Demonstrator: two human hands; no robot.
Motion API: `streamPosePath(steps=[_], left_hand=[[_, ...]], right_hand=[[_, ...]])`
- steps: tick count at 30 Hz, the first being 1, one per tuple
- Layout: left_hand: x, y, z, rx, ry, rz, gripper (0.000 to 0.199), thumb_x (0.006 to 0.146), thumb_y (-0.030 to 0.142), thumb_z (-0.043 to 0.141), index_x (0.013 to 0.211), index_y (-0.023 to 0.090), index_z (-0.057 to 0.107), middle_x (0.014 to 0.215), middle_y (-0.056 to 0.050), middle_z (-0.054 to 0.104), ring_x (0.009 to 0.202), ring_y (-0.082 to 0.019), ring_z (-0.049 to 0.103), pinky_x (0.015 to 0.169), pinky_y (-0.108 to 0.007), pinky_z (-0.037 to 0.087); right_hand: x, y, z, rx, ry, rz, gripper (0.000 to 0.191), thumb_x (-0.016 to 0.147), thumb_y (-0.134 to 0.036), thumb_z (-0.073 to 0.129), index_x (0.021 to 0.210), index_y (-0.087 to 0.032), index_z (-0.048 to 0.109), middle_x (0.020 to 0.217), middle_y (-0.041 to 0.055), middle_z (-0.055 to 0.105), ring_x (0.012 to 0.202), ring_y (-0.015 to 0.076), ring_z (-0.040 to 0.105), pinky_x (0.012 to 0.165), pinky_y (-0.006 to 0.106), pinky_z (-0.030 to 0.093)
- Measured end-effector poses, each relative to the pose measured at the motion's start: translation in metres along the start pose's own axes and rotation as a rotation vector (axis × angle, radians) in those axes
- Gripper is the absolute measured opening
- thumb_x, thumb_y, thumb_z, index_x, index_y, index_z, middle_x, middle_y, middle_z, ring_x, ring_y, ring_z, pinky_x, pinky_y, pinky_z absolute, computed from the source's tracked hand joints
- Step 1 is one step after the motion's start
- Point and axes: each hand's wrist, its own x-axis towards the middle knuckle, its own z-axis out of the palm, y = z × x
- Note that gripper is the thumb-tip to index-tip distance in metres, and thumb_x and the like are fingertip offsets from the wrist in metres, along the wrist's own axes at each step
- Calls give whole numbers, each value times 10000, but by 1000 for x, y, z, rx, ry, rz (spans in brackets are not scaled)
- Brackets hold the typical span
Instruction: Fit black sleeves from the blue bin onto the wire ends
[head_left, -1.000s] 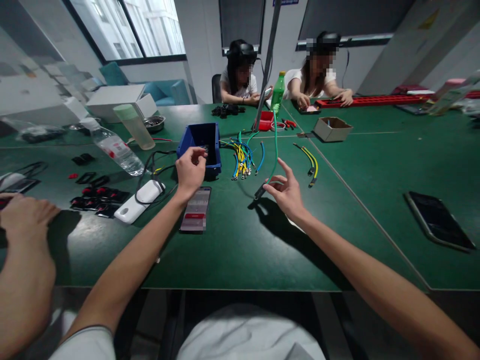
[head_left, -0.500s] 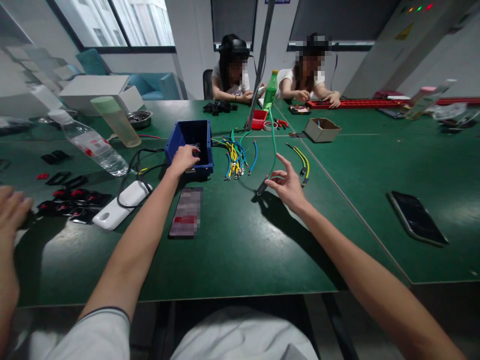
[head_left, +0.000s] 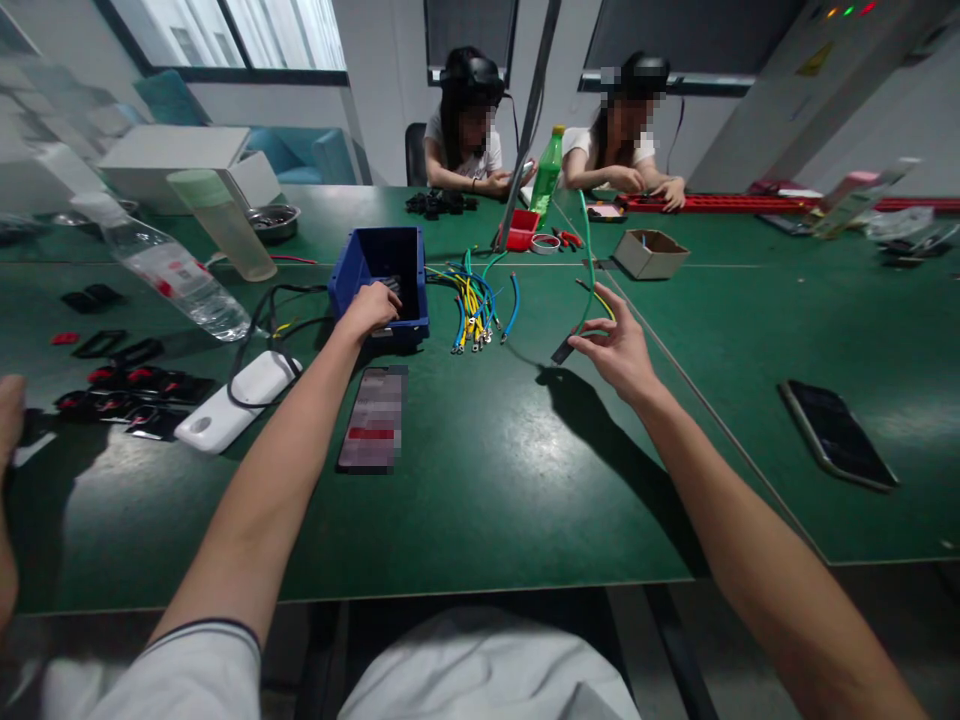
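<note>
Over the near rim of a blue plastic bin (head_left: 346, 275) reaches my left hand (head_left: 373, 308), its fingers curled together among small dark pieces. Whatever they grip is hidden. My right hand (head_left: 621, 350) pinches a green wire (head_left: 588, 240) near its lower end, just above the table. That end carries a black sleeve (head_left: 562, 350), and the wire's other end rises toward the far side. Between the hands lies a bunch of yellow, blue and green wires (head_left: 472, 305) with metal lugs. A yellow-green wire (head_left: 598, 300) shows partly behind my right fingers.
A phone (head_left: 373, 420) lies before the bin, another phone (head_left: 836, 432) at right. Leftward are a white power bank (head_left: 240, 400), a water bottle (head_left: 169, 270) and black-red parts (head_left: 131, 395). A cardboard box (head_left: 649, 256) and green bottle (head_left: 549, 170) stand farther back. Two people sit opposite; another person's hand shows at far left.
My right hand has moved right and slightly away with the green wire, now covering part of the yellow-green wires. My left hand stays at the bin, fingers lower inside. The neighbour's hand has drawn left.
</note>
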Motion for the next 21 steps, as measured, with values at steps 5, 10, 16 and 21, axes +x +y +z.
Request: streamPosePath(steps=[5, 10, 16, 21], left_hand=[[0, -1, -1, 50, -1, 45, 315, 608, 91, 665, 908, 155, 738, 916, -89, 744, 879, -223, 684, 778, -243, 523], [-1, -2, -1, 74, 0, 68, 327, 614, 67, 620, 905, 155, 741, 925, -84, 744, 895, -219, 679, 782, -233, 519], [0, -5, -1, 96, 3, 68, 319, 602, 64, 610, 872, 167, 748, 902, -90, 744, 879, -232, 683, 788, -244, 515], [-2, -3, -3, 87, -5, 62, 337, 609, 52, 603, 897, 157, 743, 933, -108, 739, 906, -242, 681, 781, -254, 515]], right_hand=[[8, 3, -20, -90, 74, 36, 920, 606, -268, 755, 1434, -268, 354, 944, 68, 650, 644, 159, 615, 620, 333, 536], [15, 10, -35, -144, 128, 78, 899, 578, -288, 759, 1406, -251, 410, 832, 40, 644, 630, 164, 606, 609, 327, 528], [20, 21, -47, -182, 143, 134, 945, 534, -306, 778, 1403, -248, 414, 796, 34, 648, 686, 187, 625, 590, 300, 513], [18, 23, -55, -254, 132, 132, 903, 546, -314, 787, 1378, -232, 444, 830, 57, 674, 658, 187, 615, 591, 316, 514]])
